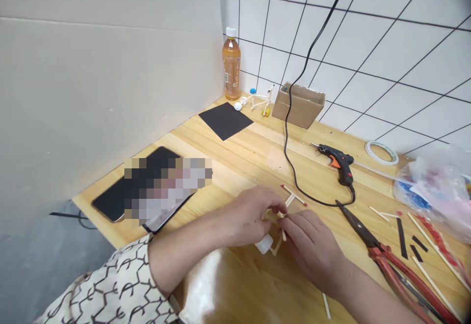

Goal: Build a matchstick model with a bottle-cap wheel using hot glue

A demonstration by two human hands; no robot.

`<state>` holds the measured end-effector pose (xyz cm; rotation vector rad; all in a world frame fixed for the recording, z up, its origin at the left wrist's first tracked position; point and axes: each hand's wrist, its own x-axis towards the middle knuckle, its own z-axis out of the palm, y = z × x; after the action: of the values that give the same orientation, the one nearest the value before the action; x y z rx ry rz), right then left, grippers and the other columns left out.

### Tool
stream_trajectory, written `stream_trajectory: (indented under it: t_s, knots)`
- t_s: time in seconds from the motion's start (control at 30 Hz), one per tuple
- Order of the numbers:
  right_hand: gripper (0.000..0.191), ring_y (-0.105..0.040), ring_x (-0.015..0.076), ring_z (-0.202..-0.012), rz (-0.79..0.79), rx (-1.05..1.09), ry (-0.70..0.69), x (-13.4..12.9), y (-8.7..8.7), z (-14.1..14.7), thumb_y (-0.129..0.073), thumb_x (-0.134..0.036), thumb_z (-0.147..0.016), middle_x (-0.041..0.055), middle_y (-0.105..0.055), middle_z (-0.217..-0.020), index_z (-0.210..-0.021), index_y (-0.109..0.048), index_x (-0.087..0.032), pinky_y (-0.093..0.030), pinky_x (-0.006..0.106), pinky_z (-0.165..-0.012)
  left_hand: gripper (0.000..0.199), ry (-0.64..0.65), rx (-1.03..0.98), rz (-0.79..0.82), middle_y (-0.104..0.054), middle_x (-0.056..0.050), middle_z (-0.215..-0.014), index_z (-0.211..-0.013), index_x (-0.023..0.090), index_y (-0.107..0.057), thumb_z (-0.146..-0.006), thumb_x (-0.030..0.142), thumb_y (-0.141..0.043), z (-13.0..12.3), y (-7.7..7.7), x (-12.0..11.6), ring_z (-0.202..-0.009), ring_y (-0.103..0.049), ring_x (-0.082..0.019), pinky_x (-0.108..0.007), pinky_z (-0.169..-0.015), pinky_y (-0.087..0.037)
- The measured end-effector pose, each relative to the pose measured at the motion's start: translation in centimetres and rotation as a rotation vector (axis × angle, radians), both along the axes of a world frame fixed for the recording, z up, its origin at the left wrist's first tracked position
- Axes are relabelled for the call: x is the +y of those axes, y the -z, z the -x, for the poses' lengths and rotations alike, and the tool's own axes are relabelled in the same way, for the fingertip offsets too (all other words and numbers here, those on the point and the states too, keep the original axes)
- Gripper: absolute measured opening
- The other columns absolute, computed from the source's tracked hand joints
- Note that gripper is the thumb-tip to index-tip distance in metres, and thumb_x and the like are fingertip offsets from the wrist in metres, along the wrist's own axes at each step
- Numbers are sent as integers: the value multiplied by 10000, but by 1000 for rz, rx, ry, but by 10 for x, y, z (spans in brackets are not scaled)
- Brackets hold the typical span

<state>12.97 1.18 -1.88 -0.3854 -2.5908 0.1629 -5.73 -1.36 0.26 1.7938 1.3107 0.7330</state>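
Both hands meet over the wooden table, low in the middle of the view. My left hand [253, 213] has its fingers curled round a small frame of pale sticks [277, 248]. A white cap [264, 244] shows under its fingertips, at the frame's lower left. My right hand [312, 240] pinches the same frame from the right, with a short stick end poking out below its fingertips. Just beyond the fingers, sticks with red tips [294, 195] form a T shape; whether they join the held frame is hidden.
A glue gun [340, 162] with a black cable lies behind the hands, red-handled pliers [386, 255] to the right. Two phones [114, 199] [172, 211] lie left. Farther back are black paper [225, 121], a bottle [231, 66], a stick model [259, 100] and a cardboard box [300, 108].
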Motion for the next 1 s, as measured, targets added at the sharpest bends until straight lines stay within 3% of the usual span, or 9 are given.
stream_trajectory:
  t_s: [0.37,0.57,0.87,1.0]
  knots:
    - [236,-552,191,-769,47,54,14,1,4,0,-419,-62,-862,117,-652,-853,-1062,-531,-119,-455,338,-640,183,31,40,-64,-633,-12,-775,-764,157,-648,-625,44,-613,-6,7,4,-787,-565,-164,-267,-713,-440]
    - [233,-560,191,-751,88,74,41,0,2,2,-440,-58,-845,108,-652,-823,-1044,-544,-119,-466,341,-651,140,87,76,-252,-617,-3,-685,-698,142,-624,-640,28,-568,-8,16,7,-722,-545,-144,-243,-680,-422]
    - [221,-573,192,-834,211,109,177,8,1,-18,-468,-76,-817,82,-624,-874,-993,-559,-175,-480,346,-728,113,174,118,-403,-639,-28,-739,-760,152,-598,-740,72,-521,-1,18,9,-719,-545,-137,-241,-688,-429]
    - [211,-542,197,-813,232,71,162,6,4,-23,-456,-48,-804,90,-600,-856,-950,-563,-156,-461,342,-694,149,227,97,-424,-640,-38,-768,-792,147,-593,-734,37,-511,2,16,9,-735,-548,-139,-254,-715,-431]
